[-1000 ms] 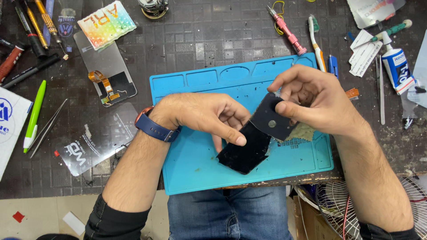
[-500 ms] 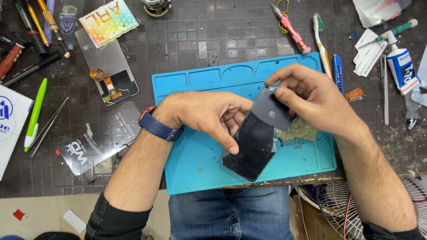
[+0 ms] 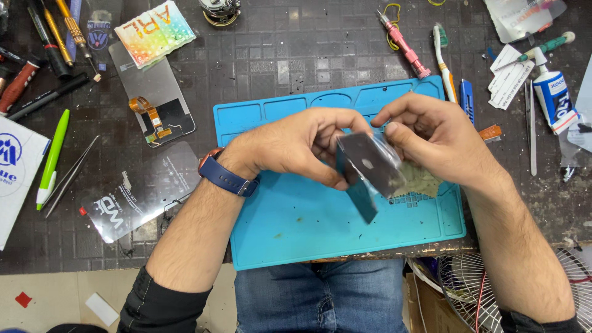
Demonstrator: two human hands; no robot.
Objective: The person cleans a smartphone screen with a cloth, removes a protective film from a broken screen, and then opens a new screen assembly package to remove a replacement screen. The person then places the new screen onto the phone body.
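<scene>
Blue silicone mat (image 3: 290,228) sits mid-surface, and both hands hover over its right half. The left hand (image 3: 296,145) has its grip closed on the dark phone panel (image 3: 370,166), thumb and fingers pinching its left edge. The right hand (image 3: 438,139) clamps the panel's upper right edge, holding it tilted above the mat. A yellowish cloth (image 3: 422,182) lies on the mat, just under the panel.
</scene>
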